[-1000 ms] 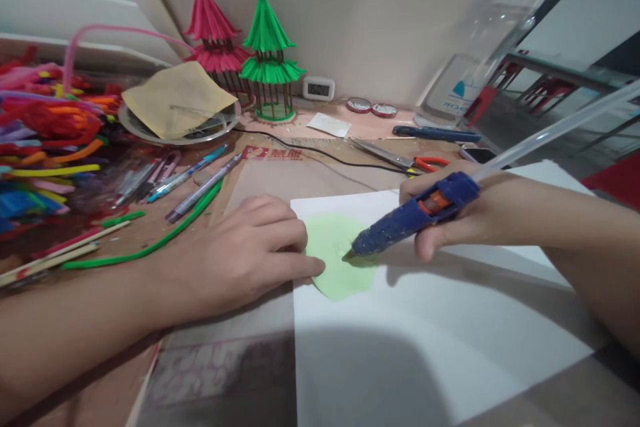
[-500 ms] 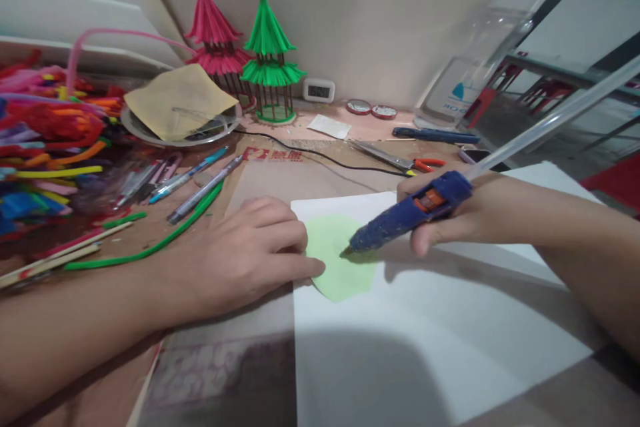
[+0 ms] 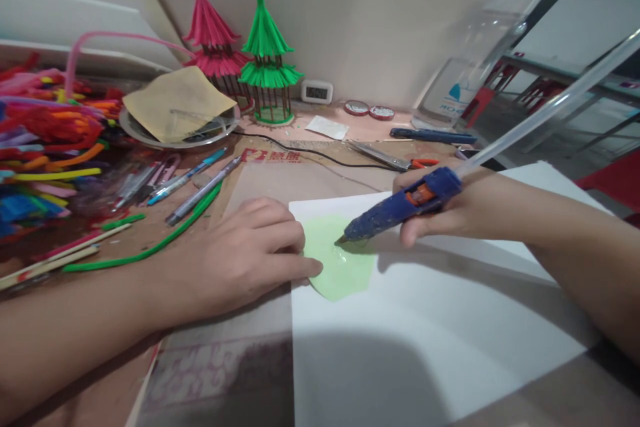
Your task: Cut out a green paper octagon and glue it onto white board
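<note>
A light green paper cutout (image 3: 345, 279) lies on a white sheet of paper (image 3: 380, 373). My left hand (image 3: 250, 253) rests at its left edge, fingers curled and thumb pressing the cutout down. My right hand (image 3: 450, 213) is closed round a blue hot glue gun (image 3: 385, 213), its handle hidden by the hand. A long clear glue stick (image 3: 550, 107) sticks out of the gun's back end. The nozzle points at the middle of the cutout, where a small shiny patch of glue (image 3: 341, 253) shows; whether the tip touches the paper I cannot tell.
Behind the sheet lie orange-handled scissors (image 3: 385, 157) and a dark blue cutter (image 3: 433, 136). Green (image 3: 270, 53) and pink (image 3: 210, 33) pagoda models stand by the wall. Colourful pipe cleaners (image 3: 45, 147), a metal dish (image 3: 175, 141) and pens (image 3: 205, 190) are at the left.
The glue gun's nozzle has shifted slightly left and away from me over the green cutout. A shiny patch of glue now shows below the tip. My left hand stays in place.
</note>
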A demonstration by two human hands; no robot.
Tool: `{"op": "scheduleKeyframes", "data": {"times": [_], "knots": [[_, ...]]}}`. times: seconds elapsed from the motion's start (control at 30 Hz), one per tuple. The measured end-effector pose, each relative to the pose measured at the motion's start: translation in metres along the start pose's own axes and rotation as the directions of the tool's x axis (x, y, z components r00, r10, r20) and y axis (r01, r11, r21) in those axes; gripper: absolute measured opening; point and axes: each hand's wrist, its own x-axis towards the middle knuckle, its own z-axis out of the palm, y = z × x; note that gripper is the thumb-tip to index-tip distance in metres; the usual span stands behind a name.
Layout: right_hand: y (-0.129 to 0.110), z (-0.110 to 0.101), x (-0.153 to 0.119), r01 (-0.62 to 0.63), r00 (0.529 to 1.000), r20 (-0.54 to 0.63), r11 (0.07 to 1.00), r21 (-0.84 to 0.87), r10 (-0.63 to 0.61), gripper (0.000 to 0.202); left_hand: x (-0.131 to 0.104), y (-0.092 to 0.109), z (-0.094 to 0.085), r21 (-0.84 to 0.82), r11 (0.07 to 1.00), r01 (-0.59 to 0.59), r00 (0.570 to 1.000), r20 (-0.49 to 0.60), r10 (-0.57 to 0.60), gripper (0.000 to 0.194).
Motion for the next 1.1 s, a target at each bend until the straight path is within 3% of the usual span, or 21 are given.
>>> {"op": "scheduleKeyframes", "data": {"times": [0.13,0.3,0.47,0.63,0.77,0.93,1.1], "knots": [[-0.0029,-0.0008,-0.0010,0.000,0.988,0.154,0.996,0.090,-0.014,0.042,0.0005,-0.0007,0.0007,0.008,1.000,0.000,1.000,0.002,0.000,0.023],[0.0000,-0.0003,-0.0002,0.038,0.999,0.008,0.999,-0.020,-0.037,0.045,0.0003,-0.0006,0.0017,0.003,1.000,0.000,1.000,-0.019,0.000,0.021],[-0.0004,0.0006,-0.0004,0.077,0.994,0.075,0.997,0.008,-0.078,0.042,-0.0005,-0.0004,0.0006,0.003,1.000,0.005,1.000,0.005,-0.005,0.023],[-0.0032,0.0007,-0.0022,0.065,0.998,-0.022,0.998,0.007,-0.065,0.044,-0.0001,-0.0001,0.0001,0.010,1.000,-0.005,1.000,-0.005,0.005,0.021],[-0.0044,0.0005,-0.0029,0.074,0.995,0.060,0.997,0.008,-0.075,0.039,0.0005,0.0000,0.0006,0.009,1.000,0.001,1.000,-0.008,-0.001,0.021],[-0.0043,0.0035,-0.0012,0.056,0.996,-0.070,0.998,-0.023,-0.058,0.044,0.0005,-0.0004,0.0012,0.012,1.000,-0.003,1.000,-0.004,0.003,0.021],[-0.0042,0.0027,-0.0028,0.056,0.995,0.077,0.998,0.026,-0.057,0.044,0.0000,-0.0004,0.0007,0.001,1.000,0.009,1.000,-0.007,-0.009,0.022]]}}
